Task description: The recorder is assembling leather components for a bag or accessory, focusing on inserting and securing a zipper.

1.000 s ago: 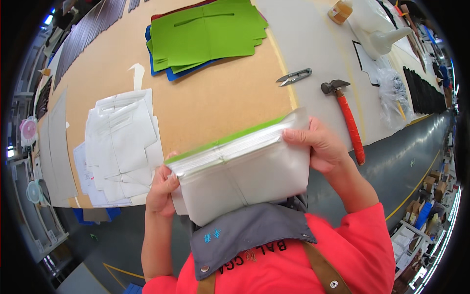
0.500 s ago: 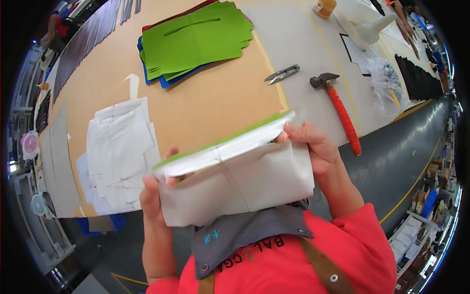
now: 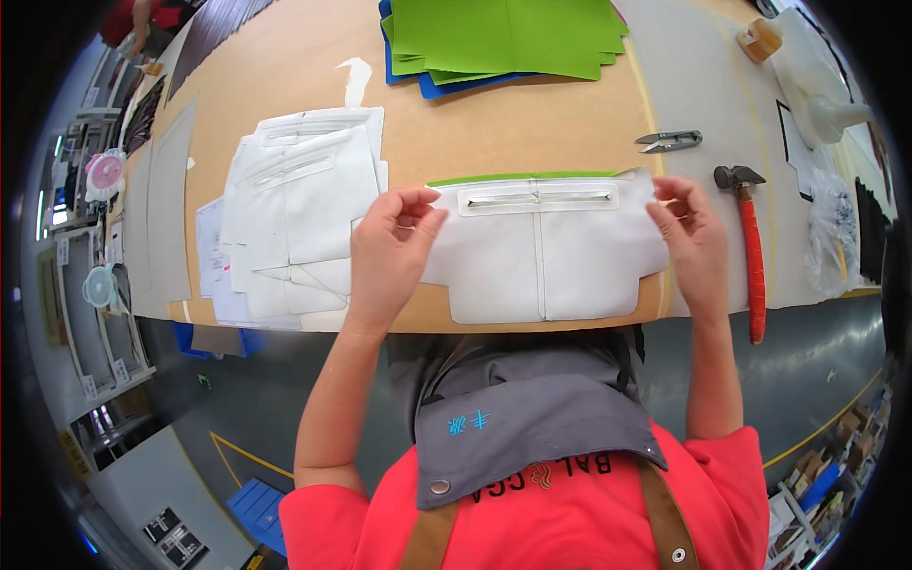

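Observation:
A white piece [image 3: 589, 266] with notched lower corners, a slotted strip [image 3: 537, 199], a centre seam and a green sheet along its top edge lies flat at the table's front. My left hand [image 3: 397, 228] is at its upper left corner, fingers loosely curved and apart; my right hand [image 3: 689, 228] is at its upper right corner, likewise apart. Neither visibly grips it; whether the fingertips touch it is unclear. Left of it lies a pile of similar white pieces [image 3: 313, 209].
The table [image 3: 475, 123] bears green and blue sheets [image 3: 503, 38], snips [image 3: 673, 141], a red-handled hammer [image 3: 753, 256], a plastic bottle [image 3: 825, 119], an amber container [image 3: 760, 40], a clear bag [image 3: 825, 237] and dark strips [image 3: 204, 43]. Another person [image 3: 138, 24] is at the far left.
The white piece I held up folded before my body now lies flat on the table, slotted strip showing. Both hands have moved forward with it and loosened. My view has shifted.

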Motion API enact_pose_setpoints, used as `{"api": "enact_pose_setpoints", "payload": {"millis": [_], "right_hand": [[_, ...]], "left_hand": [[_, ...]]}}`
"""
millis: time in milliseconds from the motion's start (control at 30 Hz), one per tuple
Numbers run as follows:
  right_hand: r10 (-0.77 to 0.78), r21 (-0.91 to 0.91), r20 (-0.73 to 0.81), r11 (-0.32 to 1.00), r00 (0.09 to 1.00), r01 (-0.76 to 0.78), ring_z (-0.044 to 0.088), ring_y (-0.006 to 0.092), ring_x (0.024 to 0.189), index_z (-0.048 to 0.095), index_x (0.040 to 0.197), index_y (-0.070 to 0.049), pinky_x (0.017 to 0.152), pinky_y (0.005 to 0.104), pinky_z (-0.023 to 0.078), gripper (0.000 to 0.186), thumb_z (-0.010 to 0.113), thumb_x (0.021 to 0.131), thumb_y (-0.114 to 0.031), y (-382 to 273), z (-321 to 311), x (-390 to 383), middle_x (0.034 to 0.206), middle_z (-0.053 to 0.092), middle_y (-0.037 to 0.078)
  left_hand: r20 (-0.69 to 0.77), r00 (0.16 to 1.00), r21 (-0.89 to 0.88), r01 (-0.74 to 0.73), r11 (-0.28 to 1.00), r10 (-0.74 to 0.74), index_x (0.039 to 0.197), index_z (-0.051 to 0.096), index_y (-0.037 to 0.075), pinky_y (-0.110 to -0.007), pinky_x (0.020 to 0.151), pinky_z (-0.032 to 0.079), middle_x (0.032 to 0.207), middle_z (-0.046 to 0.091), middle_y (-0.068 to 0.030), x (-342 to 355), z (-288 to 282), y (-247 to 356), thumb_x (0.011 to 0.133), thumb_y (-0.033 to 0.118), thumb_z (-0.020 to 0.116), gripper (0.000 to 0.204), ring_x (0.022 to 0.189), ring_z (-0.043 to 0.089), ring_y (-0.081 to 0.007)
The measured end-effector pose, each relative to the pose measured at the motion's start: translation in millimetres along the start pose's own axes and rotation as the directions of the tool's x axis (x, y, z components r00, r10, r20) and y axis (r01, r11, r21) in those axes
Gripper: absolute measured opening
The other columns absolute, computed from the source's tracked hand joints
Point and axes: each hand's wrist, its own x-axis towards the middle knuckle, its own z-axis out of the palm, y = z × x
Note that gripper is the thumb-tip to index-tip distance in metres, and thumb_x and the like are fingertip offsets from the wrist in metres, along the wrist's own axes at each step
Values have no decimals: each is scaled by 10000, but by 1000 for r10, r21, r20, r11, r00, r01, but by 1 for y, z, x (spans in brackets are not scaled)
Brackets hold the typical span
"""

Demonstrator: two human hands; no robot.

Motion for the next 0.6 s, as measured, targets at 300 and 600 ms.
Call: {"api": "enact_pose_setpoints", "payload": {"millis": [300, 600], "right_hand": [[-51, -155, 57, 986, 997, 60, 629, 187, 807, 645, 1063, 1, 745, 309, 539, 195, 733, 908, -77, -4, 36, 5, 949, 639, 93], [-146, -315, 44, 937, 988, 153, 621, 227, 763, 611, 959, -21, 694, 349, 521, 171, 749, 892, -97, -4, 42, 10, 910, 619, 98]], "left_hand": [[-27, 998, 224, -51, 973, 58, 960, 662, 17, -290, 629, 520, 895, 648, -73, 2, 32, 2, 836, 181, 838, 271, 644, 580, -138], [-10, 998, 230, -65, 971, 69, 885, 684, 49, -301, 576, 482, 843, 638, -46, 4, 37, 3, 871, 106, 736, 79, 584, 544, -136]]}}
